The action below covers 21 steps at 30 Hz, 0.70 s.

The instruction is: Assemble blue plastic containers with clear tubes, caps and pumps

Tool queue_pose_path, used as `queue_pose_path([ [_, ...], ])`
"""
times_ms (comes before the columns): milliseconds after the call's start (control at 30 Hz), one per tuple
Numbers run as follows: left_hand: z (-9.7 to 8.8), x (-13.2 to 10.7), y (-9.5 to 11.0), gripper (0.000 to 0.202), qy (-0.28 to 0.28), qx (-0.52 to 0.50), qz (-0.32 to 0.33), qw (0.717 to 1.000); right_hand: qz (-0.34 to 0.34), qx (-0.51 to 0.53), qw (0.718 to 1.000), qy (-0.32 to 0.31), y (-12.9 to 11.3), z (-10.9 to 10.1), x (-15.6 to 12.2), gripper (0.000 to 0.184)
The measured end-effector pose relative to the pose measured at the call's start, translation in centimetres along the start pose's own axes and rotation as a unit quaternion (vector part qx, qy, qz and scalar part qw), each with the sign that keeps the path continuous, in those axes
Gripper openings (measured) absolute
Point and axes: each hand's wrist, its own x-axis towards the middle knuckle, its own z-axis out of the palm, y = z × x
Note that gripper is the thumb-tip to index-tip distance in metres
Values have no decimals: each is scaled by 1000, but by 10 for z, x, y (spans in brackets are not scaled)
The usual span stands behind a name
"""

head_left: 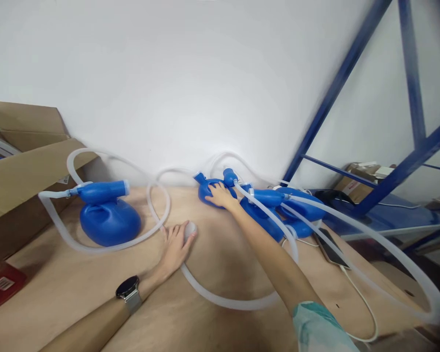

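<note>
My right hand [220, 195] reaches to the back of the table, its fingers spread over and gripping a blue urinal bottle [204, 194] from above. My left hand [176, 247], with a watch on the wrist, lies low on the tabletop. Between its thumb and forefinger is a translucent white cap [191, 229]. A clear hose [229, 300] loops out from beside that hand and curves right under my right arm. Another blue urinal bottle [110, 222] stands at the left, a hose fixed to its funnel [102, 192]. Several more blue bottles [264, 220] lie clustered right of my right hand.
An open cardboard box [29, 181] stands at the left, with a red container [3, 286] in front. A phone [332, 248] on a white cable [366, 305] lies at the right. Blue metal racking [333, 90] rises beyond the table [216, 332], before a white wall.
</note>
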Motion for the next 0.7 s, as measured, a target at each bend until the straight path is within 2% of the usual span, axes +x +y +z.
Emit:
queue_pose_path([
  [67, 0, 0, 1, 49, 4, -8, 15, 1000, -6, -17, 999, -34, 0, 3, -5, 59],
  [133, -1, -1, 1, 48, 9, -17, 31, 999, -13, -32, 999, -42, 2, -1, -10, 54],
  [233, -2, -2, 1, 47, 12, -26, 54, 998, 7, -52, 998, 22, 5, -17, -10, 45],
  [333, -4, -4, 4, 46, 9, -27, 76, 997, 91, -78, 986, 116, 14, -33, -1, 53],
  [400, -5, -5, 6, 45, 10, -23, 91, 996, 158, -82, 975, 131, 22, -39, 6, 59],
  [467, -6, -6, 8, 45, 11, -23, 108, 994, 193, -76, 971, 116, 31, -39, 10, 64],
  [600, -5, -7, 10, 45, 10, -46, 128, 991, 184, -72, 974, 107, 39, -34, 2, 61],
  [700, -5, -5, 8, 49, 6, -91, 106, 990, 171, -74, 976, 113, 36, -31, -15, 63],
])
